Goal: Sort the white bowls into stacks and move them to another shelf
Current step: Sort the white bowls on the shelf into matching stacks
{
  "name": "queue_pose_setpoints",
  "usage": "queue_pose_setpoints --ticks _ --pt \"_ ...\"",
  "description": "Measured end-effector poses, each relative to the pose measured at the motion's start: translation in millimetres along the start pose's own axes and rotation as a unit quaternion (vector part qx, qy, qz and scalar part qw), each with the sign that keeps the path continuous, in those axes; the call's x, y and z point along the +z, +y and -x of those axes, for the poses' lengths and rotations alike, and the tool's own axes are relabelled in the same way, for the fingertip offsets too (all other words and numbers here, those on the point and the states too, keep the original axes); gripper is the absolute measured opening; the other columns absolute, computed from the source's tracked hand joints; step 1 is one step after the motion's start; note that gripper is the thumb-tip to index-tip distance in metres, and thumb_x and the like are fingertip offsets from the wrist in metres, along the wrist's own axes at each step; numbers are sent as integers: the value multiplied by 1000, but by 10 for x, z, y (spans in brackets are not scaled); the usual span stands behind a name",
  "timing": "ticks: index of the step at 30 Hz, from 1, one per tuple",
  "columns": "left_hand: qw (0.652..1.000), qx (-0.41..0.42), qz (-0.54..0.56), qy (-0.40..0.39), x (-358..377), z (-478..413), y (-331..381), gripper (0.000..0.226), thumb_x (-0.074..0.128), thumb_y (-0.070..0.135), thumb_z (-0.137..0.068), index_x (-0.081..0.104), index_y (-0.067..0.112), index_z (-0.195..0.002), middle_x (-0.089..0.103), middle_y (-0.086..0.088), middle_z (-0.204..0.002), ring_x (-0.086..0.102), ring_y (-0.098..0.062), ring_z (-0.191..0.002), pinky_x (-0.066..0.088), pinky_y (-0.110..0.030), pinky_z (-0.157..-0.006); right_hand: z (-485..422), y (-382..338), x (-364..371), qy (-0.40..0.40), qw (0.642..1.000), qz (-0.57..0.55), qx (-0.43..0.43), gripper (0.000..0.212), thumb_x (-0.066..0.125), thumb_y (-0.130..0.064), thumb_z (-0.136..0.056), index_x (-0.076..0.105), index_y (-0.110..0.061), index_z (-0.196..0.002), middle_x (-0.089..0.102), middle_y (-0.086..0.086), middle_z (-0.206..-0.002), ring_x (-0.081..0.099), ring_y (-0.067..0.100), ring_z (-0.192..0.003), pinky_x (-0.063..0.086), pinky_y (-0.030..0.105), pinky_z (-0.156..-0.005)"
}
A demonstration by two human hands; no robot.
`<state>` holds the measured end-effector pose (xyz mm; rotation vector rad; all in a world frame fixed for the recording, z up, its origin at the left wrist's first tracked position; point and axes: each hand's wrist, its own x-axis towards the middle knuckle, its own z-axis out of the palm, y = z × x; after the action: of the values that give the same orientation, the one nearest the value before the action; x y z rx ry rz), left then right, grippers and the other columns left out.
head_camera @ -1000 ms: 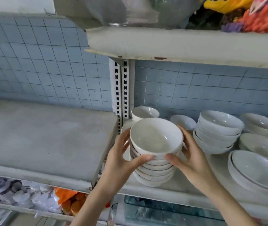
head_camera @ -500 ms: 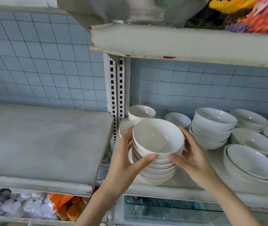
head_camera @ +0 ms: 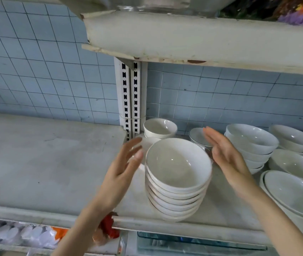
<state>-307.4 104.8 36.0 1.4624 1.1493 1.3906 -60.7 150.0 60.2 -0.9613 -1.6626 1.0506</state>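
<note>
A stack of several white bowls (head_camera: 177,182) stands near the front edge of the right shelf (head_camera: 220,209). My left hand (head_camera: 123,170) hovers just left of the stack with fingers straight, not touching it. To the right of the stack, my right hand (head_camera: 226,159) is also spread flat and apart from it. Further white bowls fill the shelf: a single deep bowl (head_camera: 159,128) at the back, a taller stack (head_camera: 252,145) to the right, and shallow bowls (head_camera: 292,194) at the far right.
The grey left shelf (head_camera: 45,163) lies bare beside a slotted white upright (head_camera: 130,97). An upper shelf (head_camera: 202,39) overhangs the bowls. Blue tiles cover the wall. Packaged goods (head_camera: 17,235) and a glass container (head_camera: 193,244) sit on the level below.
Both hands held the stack of bowls before; now they have let go and opened out to either side, with the stack resting on the right shelf.
</note>
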Motion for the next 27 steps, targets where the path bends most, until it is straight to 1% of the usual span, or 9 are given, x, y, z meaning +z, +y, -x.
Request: queue_pose_setpoints --ticks 4,8,12,14,16,19,21,24,27 --pt "998 -36 -60 7 -136 -492 -72 53 54 50 -84 48 22 -129 56 11 -128 51 5 -117 43 -11 -95 -430 187 -52 4 999 2 35 70 60 -53 -77 41 -22 -138 42 -13 -144 36 -6 -130 37 3 -90" --pt "985 -69 -159 -6 -209 -976 -315 57 60 38 -87 43 12 -135 50 1 -136 46 -14 -127 38 -25 -100 -863 469 -1 -31 993 77 83 63 60 -29 -88 32 -18 -143 33 -9 -149 30 -2 -132 30 15 -101" --pt "959 -134 -243 -54 -160 -1320 -600 72 73 39 -80 39 12 -138 45 -5 -142 42 -21 -132 35 -34 -108 -1184 747 36 -95 972 171 128 101 63 -64 -70 20 -17 -148 23 -5 -154 21 8 -141 25 29 -112" --pt "950 -149 -262 -84 -108 -1432 -704 68 73 35 -81 40 12 -135 46 -5 -140 42 -18 -131 34 -35 -109 -1304 818 53 -127 958 218 139 110 61 -69 -67 15 -15 -150 19 -4 -156 19 11 -142 23 35 -115" --pt "945 -161 -262 -113 -71 -1515 -761 73 76 36 -77 38 13 -135 48 -1 -136 43 -13 -127 34 -33 -109 -1405 870 75 -138 947 255 137 101 65 -61 -73 17 -14 -149 25 -4 -154 25 13 -140 26 31 -111" --pt "953 -190 -213 -106 -54 -1628 -795 104 79 58 -46 42 15 -133 55 1 -131 54 -15 -120 42 -38 -105 -1504 901 128 -143 946 252 142 82 72 -54 -73 35 -20 -137 48 -7 -137 45 9 -121 38 26 -93" --pt "960 -193 -177 -97 -96 -1711 -934 116 82 63 -35 45 14 -133 59 -1 -127 58 -17 -116 46 -41 -102 -1530 944 158 -141 950 233 153 81 76 -54 -68 39 -23 -133 54 -10 -129 50 9 -117 43 27 -90" --pt "968 -187 -147 -86 -69 -1720 -937 111 84 57 -36 48 14 -131 62 1 -122 58 -15 -116 47 -37 -101 -1545 968 198 -115 960 209 146 78 79 -47 -67 42 -22 -131 55 -11 -122 53 9 -112 47 23 -81" --pt "973 -183 -124 -68 -11 -1689 -869 103 82 52 -38 50 14 -128 63 1 -120 56 -14 -117 47 -31 -98 -1561 1005 215 -89 967 191 143 73 83 -41 -65 47 -19 -124 60 -9 -116 56 10 -107 47 27 -88"
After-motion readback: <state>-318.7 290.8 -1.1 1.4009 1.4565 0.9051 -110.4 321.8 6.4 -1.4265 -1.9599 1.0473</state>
